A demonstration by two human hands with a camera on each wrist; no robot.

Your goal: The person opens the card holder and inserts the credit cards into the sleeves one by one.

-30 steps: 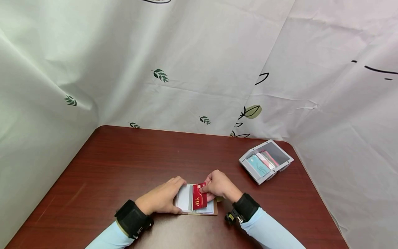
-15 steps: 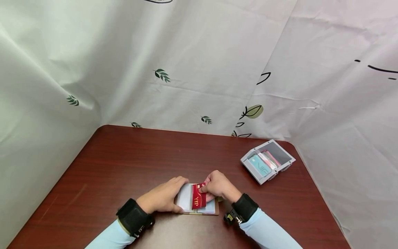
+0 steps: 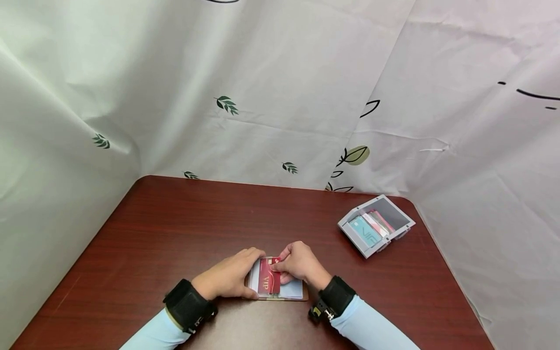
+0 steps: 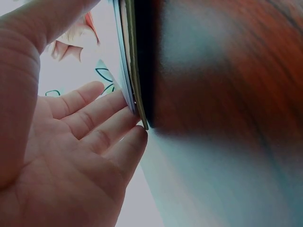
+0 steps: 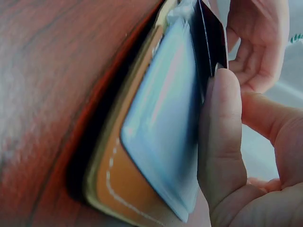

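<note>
An open card holder (image 3: 292, 290) with clear sleeve pages and a tan stitched cover (image 5: 128, 189) lies on the table before me. My left hand (image 3: 232, 277) holds its left end, thumb at the near corner and fingers at the far side; in the left wrist view, fingertips (image 4: 137, 137) touch the edge of the cover. Between thumb and fingers, my right hand (image 3: 302, 265) pinches a red VIP card (image 3: 265, 277) over the left page. The card looks slightly dulled, as if under clear plastic. Clear sleeves (image 5: 161, 127) fan over the right cover.
A grey open box (image 3: 392, 212) stands at the back right of the brown table (image 3: 210, 218). Inside it lie a light blue VIP card (image 3: 365, 231) and several pink and white ones. A white patterned curtain (image 3: 271, 87) hangs behind the table.
My right hand has moved left with the red card, which now lies further over the left page. The left hand keeps its hold on the card holder.
</note>
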